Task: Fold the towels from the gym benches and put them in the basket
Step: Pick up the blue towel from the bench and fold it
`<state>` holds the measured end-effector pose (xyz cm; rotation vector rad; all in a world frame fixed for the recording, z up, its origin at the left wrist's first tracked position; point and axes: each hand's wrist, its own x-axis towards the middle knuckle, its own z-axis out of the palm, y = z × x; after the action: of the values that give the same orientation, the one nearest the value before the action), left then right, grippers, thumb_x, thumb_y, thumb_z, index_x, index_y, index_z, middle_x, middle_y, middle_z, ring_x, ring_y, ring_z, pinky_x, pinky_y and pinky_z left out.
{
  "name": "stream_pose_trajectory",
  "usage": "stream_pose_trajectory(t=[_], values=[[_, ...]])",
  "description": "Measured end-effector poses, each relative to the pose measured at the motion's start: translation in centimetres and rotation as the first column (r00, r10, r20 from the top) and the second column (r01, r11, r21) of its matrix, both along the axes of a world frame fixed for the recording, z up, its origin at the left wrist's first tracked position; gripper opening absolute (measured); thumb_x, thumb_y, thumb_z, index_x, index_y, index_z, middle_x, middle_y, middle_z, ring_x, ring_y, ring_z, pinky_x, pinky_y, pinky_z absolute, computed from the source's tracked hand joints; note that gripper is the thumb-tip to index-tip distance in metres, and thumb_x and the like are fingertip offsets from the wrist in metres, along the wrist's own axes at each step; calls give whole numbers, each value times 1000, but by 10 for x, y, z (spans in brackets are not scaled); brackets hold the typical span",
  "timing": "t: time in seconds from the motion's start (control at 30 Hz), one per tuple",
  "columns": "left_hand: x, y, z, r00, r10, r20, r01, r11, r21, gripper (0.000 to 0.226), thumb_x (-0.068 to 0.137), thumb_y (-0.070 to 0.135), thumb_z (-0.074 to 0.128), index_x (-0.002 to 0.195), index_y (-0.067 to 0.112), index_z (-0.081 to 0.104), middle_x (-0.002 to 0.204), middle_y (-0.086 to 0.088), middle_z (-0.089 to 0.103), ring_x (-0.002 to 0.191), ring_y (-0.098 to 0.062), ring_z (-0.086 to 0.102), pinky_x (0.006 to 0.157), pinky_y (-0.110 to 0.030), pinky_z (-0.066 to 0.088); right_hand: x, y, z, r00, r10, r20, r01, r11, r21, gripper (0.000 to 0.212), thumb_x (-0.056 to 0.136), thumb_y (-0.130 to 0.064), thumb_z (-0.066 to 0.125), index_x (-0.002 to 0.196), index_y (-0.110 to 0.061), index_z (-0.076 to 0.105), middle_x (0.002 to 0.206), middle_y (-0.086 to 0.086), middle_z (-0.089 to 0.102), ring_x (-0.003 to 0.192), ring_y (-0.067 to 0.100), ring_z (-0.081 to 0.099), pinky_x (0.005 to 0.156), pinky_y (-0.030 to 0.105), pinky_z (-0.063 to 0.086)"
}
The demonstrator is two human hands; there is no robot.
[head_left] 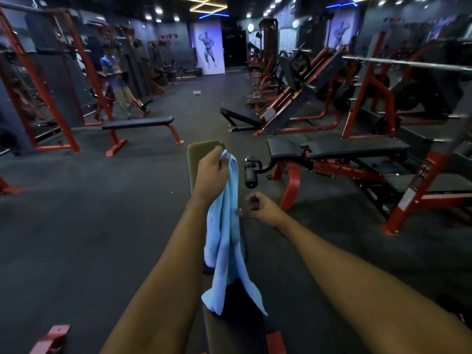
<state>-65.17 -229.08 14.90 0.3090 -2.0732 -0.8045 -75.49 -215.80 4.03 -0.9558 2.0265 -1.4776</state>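
Left hand (212,172) has its grip closed round the top of the one blue towel (224,238), which hangs bunched over the middle table (201,152), lower corners at its near end. Right hand (259,206), just right of the cloth, is curled and blurred, so whether that grip holds anything, I cannot tell. Two hands, one towel; one person (113,72) far left, dim beside a red rack (83,60).

Soft matt cloth towel (224,241)
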Motion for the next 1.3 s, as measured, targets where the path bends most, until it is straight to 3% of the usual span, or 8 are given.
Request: stream_pose_trajectory(t=[0.17,0.37,0.5,0.6,0.7,0.9,1.0,1.3], values=[[5,16,4,994,-87,-61,90,995,35,32,101,14,47,70,11,40,61,10,36,55,-3,34,52,-15,30,6,-21,10,993,1,-121,-4,1000,-27,31,79,-24,79,91,0,65,80,10,66,72,16,58,68,37,50],[13,-11,-2,950,229,-212,-208,971,116,25,101,21,42,77,14,42,75,-7,48,68,-16,44,61,-33,39,-6,-6,-21,983,-34,-183,70,978,197,29,74,-25,82,61,-15,59,61,-1,55,60,11,49,60,28,40],[12,-18,-15,865,501,29,-501,865,-21,21,93,19,47,85,7,62,102,-13,57,97,-29,52,89,-42,41,-4,-8,-6,944,-103,-313,126,991,54,31,83,-17,72,61,-11,52,57,0,51,56,9,44,57,29,37],[6,-13,-25,975,-6,223,-14,996,89,22,86,17,51,77,7,67,91,-11,66,85,-22,58,83,-40,50,2,-20,24,938,-91,-336,60,993,-102,34,87,-10,66,63,-23,46,59,-8,44,56,3,39,54,21,33],[5,-2,-38,876,-281,391,192,948,253,22,90,26,53,68,21,51,70,4,51,71,-12,45,71,-33,38,2,-25,42,937,-145,-317,80,975,-209,19,86,-15,62,72,-24,53,64,-6,53,60,4,46,58,21,38],[-5,4,-37,909,-162,383,171,985,12,34,99,15,49,67,21,40,67,6,46,73,-18,45,62,-24,29,0,-17,37,985,-116,-127,91,977,-191,24,93,-27,67,78,-10,59,60,0,56,49,6,50,49,23,43],[-8,7,-42,944,-137,301,148,989,-13,37,99,14,48,65,27,37,67,9,43,73,-18,44,65,-27,30,0,-14,36,987,-110,-115,94,986,-140,31,95,-19,62,65,-18,54,55,-6,51,47,-1,46,52,17,39],[-3,-6,-39,950,-85,301,129,983,-129,28,91,7,58,65,7,48,72,-1,47,68,-20,48,64,-34,37,-6,-3,48,930,-307,-202,248,930,-270,14,93,-8,61,90,5,60,77,8,60,67,8,51,60,7,40]])
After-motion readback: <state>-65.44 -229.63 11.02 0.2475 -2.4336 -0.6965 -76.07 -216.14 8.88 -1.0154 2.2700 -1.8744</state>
